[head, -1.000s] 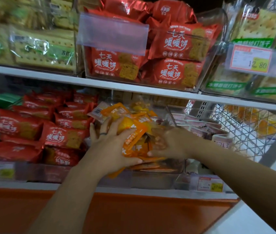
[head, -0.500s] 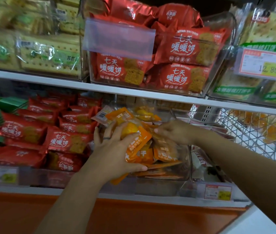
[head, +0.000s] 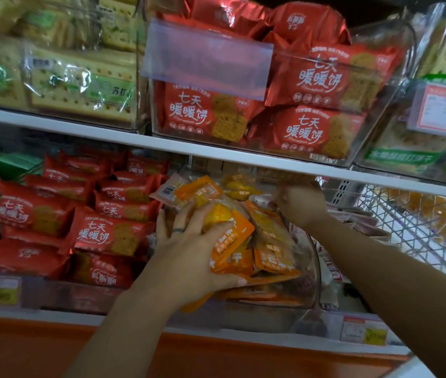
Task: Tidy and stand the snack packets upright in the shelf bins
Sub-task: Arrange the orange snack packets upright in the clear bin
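Head view: I see the left hand (head: 186, 255) with fingers spread across the front of the orange snack packets (head: 232, 246) and its thumb hooked under their lower edge. It clasps them at the front of the clear bin (head: 309, 271) on the lower shelf (head: 53, 312). The right hand (head: 301, 205) reaches to the back of that bin, just under the upper shelf (head: 162, 144). Its fingers are blurred, so I cannot tell whether they pinch anything.

The risk, as I judge it: the packets lean forward over the bin's front wall and their film looks slippery. If the thumb lets go before the back row is propped, they could spill out.

I count 2 hands, 1 clear bin, 1 wire basket (head: 412, 227) beside it, and at least 5 orange packets, overlapped too much for an exact total.
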